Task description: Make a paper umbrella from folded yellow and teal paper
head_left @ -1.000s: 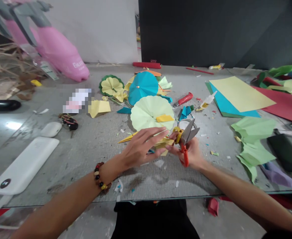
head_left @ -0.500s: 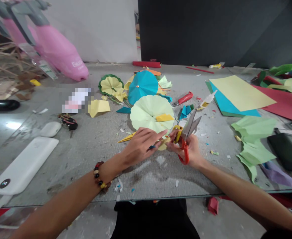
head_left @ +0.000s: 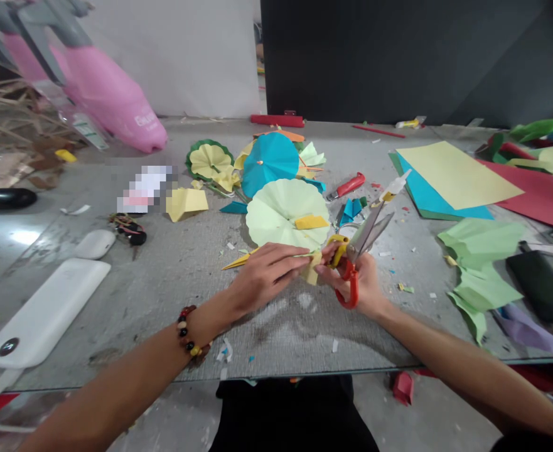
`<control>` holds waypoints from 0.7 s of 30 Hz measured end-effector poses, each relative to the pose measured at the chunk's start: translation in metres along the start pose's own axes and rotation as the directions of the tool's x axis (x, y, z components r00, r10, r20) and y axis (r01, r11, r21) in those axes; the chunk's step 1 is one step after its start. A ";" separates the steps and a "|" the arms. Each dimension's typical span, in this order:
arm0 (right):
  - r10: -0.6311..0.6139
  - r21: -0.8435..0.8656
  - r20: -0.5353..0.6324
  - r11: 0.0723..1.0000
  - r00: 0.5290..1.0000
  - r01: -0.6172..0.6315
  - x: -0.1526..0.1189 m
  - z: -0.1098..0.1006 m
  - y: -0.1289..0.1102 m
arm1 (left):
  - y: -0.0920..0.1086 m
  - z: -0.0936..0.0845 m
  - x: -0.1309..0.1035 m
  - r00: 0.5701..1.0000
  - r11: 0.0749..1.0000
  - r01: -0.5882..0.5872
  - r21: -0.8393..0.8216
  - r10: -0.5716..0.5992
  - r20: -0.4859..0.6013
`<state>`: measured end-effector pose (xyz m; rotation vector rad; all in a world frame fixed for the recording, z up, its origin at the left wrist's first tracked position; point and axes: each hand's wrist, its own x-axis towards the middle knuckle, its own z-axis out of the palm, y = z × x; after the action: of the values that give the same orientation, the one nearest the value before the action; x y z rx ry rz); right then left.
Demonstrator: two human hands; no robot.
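Observation:
My left hand (head_left: 269, 271) is closed, its fingertips pinching one side of a small piece of pale yellow paper (head_left: 311, 271). My right hand (head_left: 358, 282) holds scissors (head_left: 350, 267) with one yellow and one red handle, blades pointing up and away and slightly apart. Its thumb and fingertips also touch the right side of the yellow paper. Just beyond both hands lies a scalloped pale green paper disc (head_left: 280, 210) with a folded yellow strip (head_left: 312, 222) on it. A pointed yellow paper piece (head_left: 239, 259) lies partly behind my left hand.
A blue paper disc (head_left: 271, 162), a red-handled cutter (head_left: 350, 186) and a glue bottle (head_left: 393, 187) lie farther back. Coloured sheets (head_left: 459, 176) and crumpled green paper (head_left: 481, 263) are at right. A white power bank (head_left: 45, 314) and pink spray bottle (head_left: 111, 94) are at left.
My left fingers have drawn together on the yellow paper, which now shows more upright and narrow. The scissors have tilted slightly to the right in my right hand.

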<state>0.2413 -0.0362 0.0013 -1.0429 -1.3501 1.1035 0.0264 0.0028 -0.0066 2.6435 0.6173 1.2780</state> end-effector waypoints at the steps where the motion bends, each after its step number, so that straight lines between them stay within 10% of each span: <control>1: 0.005 0.006 -0.006 1.000 1.000 -0.005 0.001 0.000 0.000 | 0.000 0.000 0.001 1.000 1.000 -0.002 -0.008 0.002 -0.002; 21: 0.016 0.037 0.179 0.999 0.984 -0.023 -0.001 0.002 0.000 | -0.001 0.000 -0.001 0.981 0.979 0.193 -0.057 -0.195 -0.022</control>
<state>0.2390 -0.0373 0.0015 -0.9487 -1.4560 1.2572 0.0258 0.0030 -0.0077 2.4558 0.8105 1.2572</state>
